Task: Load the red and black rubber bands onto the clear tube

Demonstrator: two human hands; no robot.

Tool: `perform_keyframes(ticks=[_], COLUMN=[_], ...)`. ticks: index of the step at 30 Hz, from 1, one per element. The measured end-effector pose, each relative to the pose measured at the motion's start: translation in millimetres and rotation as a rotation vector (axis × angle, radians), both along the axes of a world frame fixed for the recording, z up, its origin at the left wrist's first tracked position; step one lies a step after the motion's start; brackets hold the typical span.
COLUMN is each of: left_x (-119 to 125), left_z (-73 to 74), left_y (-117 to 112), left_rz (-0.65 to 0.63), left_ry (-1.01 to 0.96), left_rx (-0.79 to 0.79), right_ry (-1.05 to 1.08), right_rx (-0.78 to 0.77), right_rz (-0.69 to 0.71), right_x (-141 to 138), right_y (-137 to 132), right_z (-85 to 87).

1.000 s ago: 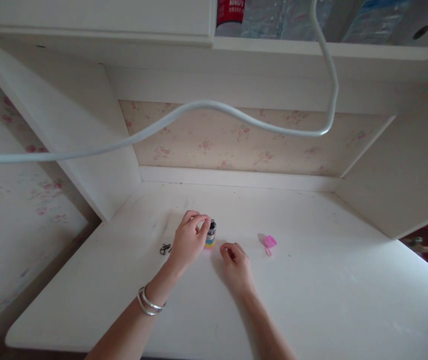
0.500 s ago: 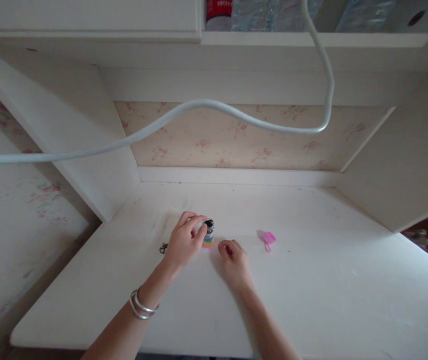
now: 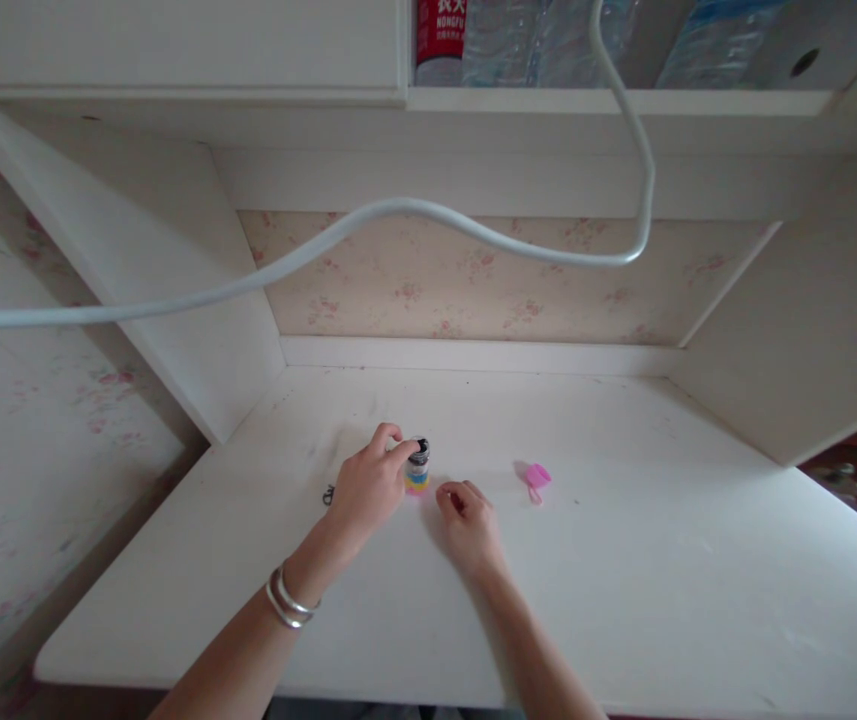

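A small jar (image 3: 418,468) with a dark cap and a yellow, blue and pink body stands on the white desk (image 3: 623,600). My left hand (image 3: 368,487), with silver bangles on the wrist, has its fingertips closed on the jar's cap. Just right of the jar, my right hand (image 3: 471,522) rests on the desk with its fingers curled in; whether anything is in them is hidden. A small pink plastic scoop (image 3: 537,478) lies further to the right.
A small dark metal piece (image 3: 328,494) lies left of my left hand, partly hidden by it. A white cable (image 3: 428,212) hangs across the view above the desk. Bottles (image 3: 443,35) stand on the shelf overhead. White side panels enclose the desk on both sides.
My left fingers have shifted on the jar's cap. My right hand stays curled beside the jar. The view has wobbled slightly.
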State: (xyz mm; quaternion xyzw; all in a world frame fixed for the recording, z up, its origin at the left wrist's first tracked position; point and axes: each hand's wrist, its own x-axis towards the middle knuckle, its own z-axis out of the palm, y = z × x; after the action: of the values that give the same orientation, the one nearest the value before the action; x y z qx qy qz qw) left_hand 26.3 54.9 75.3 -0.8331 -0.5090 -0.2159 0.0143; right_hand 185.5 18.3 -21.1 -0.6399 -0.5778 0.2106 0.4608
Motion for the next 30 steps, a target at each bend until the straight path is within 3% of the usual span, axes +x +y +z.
perform_keyframes(ticks=[8, 11, 13, 18, 21, 25, 30], left_x=[-8, -23, -41, -102, -126, -127, -118], left_z=[3.7, -3.8, -18.2, -73.0, -92.4, -92.5, -85.8], left_y=[2, -3, -11, -45, -62, -69, -66], left_rz=[-0.028, 0.018, 0.073, 0.226, 0.293, 0.296, 0.324], left_ry=[-0.117, -0.173, -0.234, -0.282, -0.293, -0.222, -0.141], left_rx=[0.031, 0.029, -0.001, -0.138, -0.12, -0.154, -0.145], right_ry=[0.015, 0.033, 0.046, 0.124, 0.068, -0.204, -0.492], right_rx=[0.018, 0.017, 0.014, 0.038, 0.088, 0.131, -0.025], right_rz=[0.013, 0.013, 0.02, -0.044, -0.056, 0.158, 0.338], right_x=[2, 3, 4, 5, 2, -16, -61], right_y=[0, 0, -1, -9, -19, -34, -36], right_z=[-1.6, -1.8, -0.8, 3.6, 5.6, 7.7, 16.9])
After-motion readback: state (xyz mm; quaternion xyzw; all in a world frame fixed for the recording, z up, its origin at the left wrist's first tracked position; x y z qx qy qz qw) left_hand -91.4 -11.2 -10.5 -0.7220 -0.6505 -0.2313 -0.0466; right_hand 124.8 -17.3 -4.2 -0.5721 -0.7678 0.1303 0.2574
